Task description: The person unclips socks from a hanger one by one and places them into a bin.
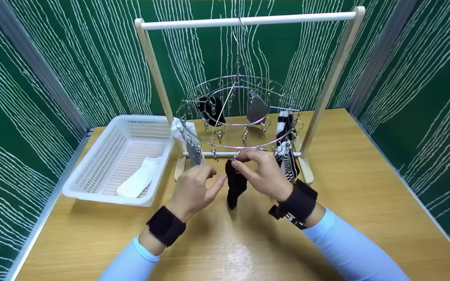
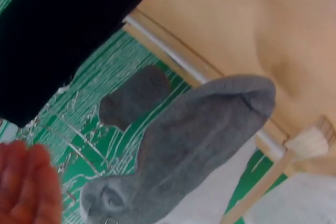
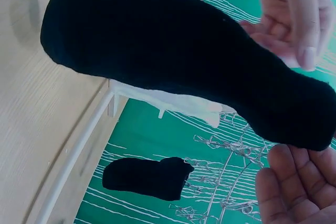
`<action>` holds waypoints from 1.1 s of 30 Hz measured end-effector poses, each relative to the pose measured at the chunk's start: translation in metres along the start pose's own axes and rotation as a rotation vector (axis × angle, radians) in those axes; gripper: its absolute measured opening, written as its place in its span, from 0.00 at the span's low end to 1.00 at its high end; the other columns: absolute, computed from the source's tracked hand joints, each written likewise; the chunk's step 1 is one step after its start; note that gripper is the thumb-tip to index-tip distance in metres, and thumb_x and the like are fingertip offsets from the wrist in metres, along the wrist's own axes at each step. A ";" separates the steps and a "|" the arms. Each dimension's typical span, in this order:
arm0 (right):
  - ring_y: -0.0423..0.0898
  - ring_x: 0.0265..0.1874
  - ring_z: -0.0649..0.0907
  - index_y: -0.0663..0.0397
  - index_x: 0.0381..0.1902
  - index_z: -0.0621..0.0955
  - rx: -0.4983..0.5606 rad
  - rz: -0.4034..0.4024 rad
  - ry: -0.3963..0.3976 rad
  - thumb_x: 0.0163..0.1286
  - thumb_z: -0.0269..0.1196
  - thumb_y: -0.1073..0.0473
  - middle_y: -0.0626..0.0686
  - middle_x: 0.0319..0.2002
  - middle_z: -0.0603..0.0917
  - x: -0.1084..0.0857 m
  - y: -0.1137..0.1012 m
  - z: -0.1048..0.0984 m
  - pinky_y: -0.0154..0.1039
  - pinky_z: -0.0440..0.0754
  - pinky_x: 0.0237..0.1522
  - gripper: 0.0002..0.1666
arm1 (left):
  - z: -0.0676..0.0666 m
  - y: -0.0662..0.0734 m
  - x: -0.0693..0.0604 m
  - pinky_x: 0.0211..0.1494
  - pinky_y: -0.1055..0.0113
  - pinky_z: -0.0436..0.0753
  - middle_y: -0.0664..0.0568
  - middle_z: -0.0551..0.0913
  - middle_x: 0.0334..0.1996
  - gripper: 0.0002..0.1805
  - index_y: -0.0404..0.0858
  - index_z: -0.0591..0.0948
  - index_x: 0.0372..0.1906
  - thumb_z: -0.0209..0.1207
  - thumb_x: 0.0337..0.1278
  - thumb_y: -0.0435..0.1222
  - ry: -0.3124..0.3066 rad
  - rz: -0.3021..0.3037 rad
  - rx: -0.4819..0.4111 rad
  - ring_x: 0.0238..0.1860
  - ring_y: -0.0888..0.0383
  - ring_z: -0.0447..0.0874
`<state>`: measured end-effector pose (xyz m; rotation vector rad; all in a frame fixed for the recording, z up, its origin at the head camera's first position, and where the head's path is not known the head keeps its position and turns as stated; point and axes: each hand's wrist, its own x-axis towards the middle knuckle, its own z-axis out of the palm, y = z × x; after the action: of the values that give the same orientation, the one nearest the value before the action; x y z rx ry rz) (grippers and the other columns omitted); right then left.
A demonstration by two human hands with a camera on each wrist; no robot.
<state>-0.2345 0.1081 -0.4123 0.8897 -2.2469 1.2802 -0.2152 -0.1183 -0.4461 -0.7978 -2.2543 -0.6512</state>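
Note:
A black sock [image 1: 236, 185] hangs toe down below the front of a round metal clip hanger [image 1: 231, 147]. At its cuff my right hand [image 1: 264, 171] pinches a small metal clip between thumb and index finger. To the left of the sock is my left hand [image 1: 197, 191], apart from it, with loosely bent fingers holding nothing. In the right wrist view, the black sock [image 3: 147, 35] stretches between the left hand [image 3: 294, 19] and the right hand's fingers [image 3: 281, 174]; its cuff runs off the edge. A grey sock [image 2: 194, 140] hangs near my left hand [image 2: 26, 187].
The hanger hangs from a wooden stand's white bar [image 1: 248, 20]. Other socks on it include a black one [image 1: 211, 111], a grey one [image 1: 257, 109] and black-and-white patterned ones [image 1: 286, 146]. At left, a white basket [image 1: 88, 175] contains a white sock [image 1: 139, 177].

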 end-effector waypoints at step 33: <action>0.56 0.34 0.90 0.65 0.34 0.89 0.070 -0.102 0.112 0.68 0.72 0.73 0.58 0.32 0.92 -0.003 0.005 0.007 0.39 0.88 0.46 0.03 | 0.024 -0.008 0.012 0.45 0.71 0.86 0.41 0.93 0.38 0.08 0.30 0.89 0.43 0.71 0.69 0.33 -0.341 -0.344 -0.709 0.37 0.62 0.88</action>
<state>-0.2360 0.1048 -0.4214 0.9217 -2.0555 1.3354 -0.2376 -0.1049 -0.4555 -0.8947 -2.5046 -1.6434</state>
